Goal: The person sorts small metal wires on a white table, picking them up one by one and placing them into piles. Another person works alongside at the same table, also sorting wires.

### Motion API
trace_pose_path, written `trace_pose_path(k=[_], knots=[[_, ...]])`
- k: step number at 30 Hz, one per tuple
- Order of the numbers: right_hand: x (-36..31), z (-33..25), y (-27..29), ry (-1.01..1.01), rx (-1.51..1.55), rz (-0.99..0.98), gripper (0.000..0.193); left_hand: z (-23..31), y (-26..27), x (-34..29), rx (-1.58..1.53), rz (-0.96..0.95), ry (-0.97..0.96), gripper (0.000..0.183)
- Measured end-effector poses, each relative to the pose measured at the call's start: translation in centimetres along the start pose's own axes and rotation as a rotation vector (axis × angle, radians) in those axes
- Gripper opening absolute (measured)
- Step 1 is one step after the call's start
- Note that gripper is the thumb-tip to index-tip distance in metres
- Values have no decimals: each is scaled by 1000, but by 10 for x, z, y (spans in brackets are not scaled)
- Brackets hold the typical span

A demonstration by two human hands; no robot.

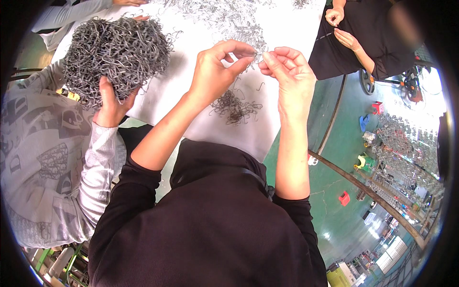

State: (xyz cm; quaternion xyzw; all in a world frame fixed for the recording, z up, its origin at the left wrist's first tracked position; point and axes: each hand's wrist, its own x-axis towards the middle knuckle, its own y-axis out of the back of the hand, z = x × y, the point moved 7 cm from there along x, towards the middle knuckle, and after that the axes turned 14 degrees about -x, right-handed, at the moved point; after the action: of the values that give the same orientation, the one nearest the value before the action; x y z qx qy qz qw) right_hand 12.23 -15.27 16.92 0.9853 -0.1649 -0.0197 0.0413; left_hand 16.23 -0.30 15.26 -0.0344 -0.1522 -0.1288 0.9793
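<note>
Both my hands are raised over the white table (201, 129), fingertips nearly meeting. My left hand (215, 69) pinches a small shiny metal clip (258, 56) between thumb and forefinger. From the other side, my right hand (292, 76) closes thumb and fingers on the same small piece; its exact shape is too small to make out. Just below them lies a loose pile of dark S-shaped wire hooks (234, 108). Beyond my fingers spreads a heap of bright metal clips (241, 32), partly hidden by my hands.
At my left, a co-worker in a grey patterned top holds a big tangled bundle of grey hooks (117, 52) over the table's edge. Another co-worker's hands (346, 38) pinch small pieces at the upper right. On the green floor stand a red stool (344, 198) and racks of metal parts (406, 148).
</note>
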Motion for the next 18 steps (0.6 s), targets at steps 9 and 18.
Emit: trace_pose_path(k=[9, 18], knots=[[-6, -16, 6, 304, 42, 272, 17, -2, -6, 6, 56, 52, -198, 23], [-5, -37, 37, 426, 28, 353, 18, -156, -19, 29, 617, -123, 125, 15]])
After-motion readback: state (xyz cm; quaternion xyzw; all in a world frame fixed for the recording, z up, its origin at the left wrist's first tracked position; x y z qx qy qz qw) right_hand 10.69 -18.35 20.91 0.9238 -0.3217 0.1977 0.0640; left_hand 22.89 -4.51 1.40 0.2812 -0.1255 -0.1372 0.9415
